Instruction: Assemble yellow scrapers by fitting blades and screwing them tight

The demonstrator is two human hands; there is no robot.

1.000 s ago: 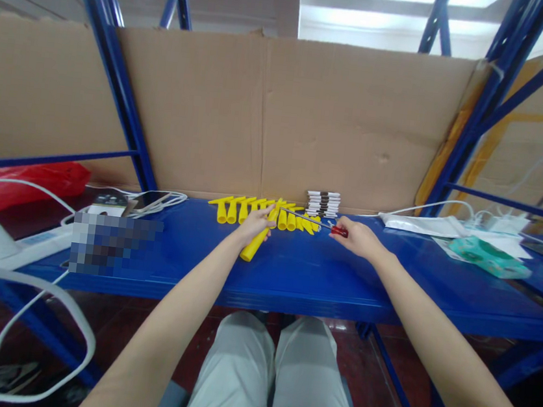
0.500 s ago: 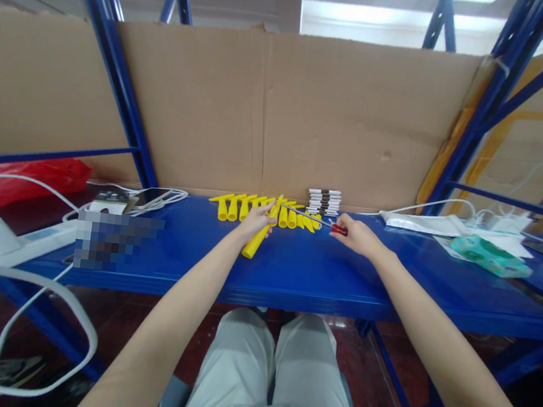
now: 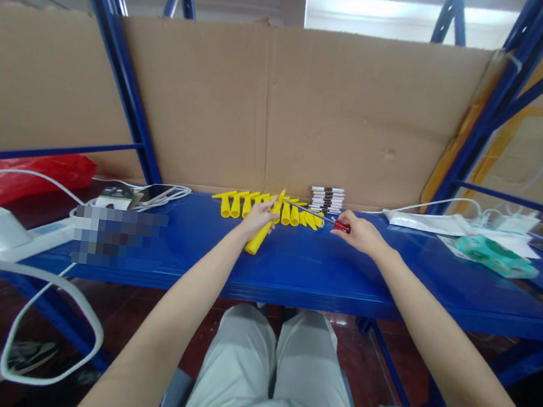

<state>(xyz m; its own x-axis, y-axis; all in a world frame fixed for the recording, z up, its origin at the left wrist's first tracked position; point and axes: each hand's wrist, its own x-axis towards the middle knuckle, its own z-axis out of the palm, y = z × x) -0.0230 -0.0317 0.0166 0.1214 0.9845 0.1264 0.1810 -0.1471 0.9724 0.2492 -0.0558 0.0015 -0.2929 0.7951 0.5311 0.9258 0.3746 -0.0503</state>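
- holding the yellow tube [image 3: 258,238] slantwise above the table [image 3: 332,269], the left hand [image 3: 256,219] had its fingers closed round the middle, with the wider end towards the person and the narrow end up and away
- the right hand [image 3: 365,232] gripped the screwdriver [image 3: 342,226] by its red handle, fingers drawn in, and the shaft ran leftward to the upper part of the tube
- the tip met the tube or came very close to it; the contact was too small to make out
- beyond the held tube, similar yellow tubes [image 3: 235,207] lay in a row near the foot of the cardboard [image 3: 351,108]
- between the two hands, further back, lay slim yellow bits [image 3: 309,219], with the white stack [image 3: 327,200] just behind them
- the step in hand looked like working the tip at the tube's upper part, probably turning or seating something there, though no fastener could be made out
- the next move seemed to call for a steady left grip, the shaft kept in line with its mark, and a small turn or push from the right
- a slanted tip would likely have slipped off the narrow end
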